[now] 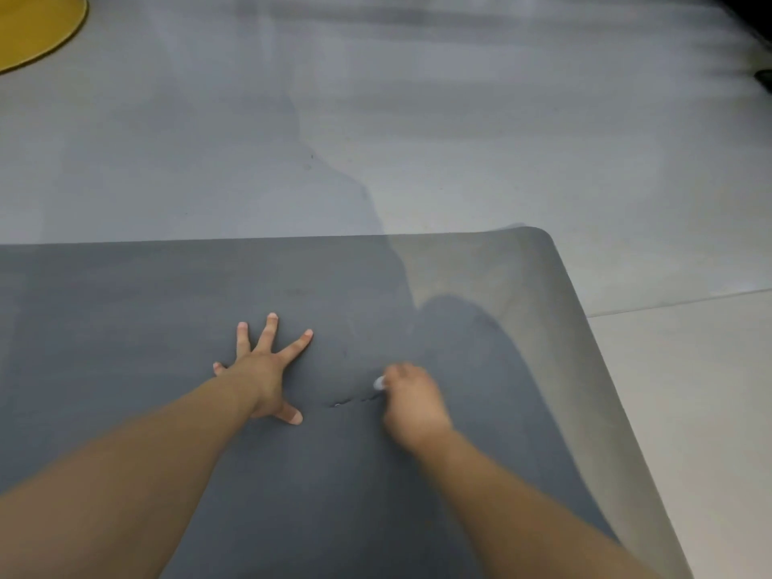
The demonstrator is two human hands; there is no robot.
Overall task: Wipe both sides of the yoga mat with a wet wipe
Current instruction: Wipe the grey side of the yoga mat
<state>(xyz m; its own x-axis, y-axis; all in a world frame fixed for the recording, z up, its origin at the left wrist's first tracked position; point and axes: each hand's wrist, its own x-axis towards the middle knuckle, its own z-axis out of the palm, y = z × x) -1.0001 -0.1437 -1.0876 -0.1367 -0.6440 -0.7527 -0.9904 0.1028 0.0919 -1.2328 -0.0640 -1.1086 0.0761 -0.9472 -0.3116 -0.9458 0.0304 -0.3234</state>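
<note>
two bare forearms reaching in from the near edge over a dark grey, matte, rounded-corner yoga mat (125, 307), spread flat on a pale grey floor (459, 140) and filling the lower part of the view. left hand (264, 371) pressed palm-down on the mat, fingers (271, 328) straight and splayed wide, thumb pointing back toward the body, holding nothing. just to its right, blurred, right hand (411, 401) on the mat with fingers curled down over a small white crumpled wet wipe (379, 383), only a bit of which peeks out at the knuckle side. a few small dark marks (351, 402) on the mat between the two hands. beyond the right hand, a dark rounded shadow on the mat, then the mat's far right corner, lighter under glare. past the far edge, bare floor with soft streaky reflections and a seam line at the right. at the far left corner, part of a round mustard-yellow object (37, 27), well apart from the mat.
</note>
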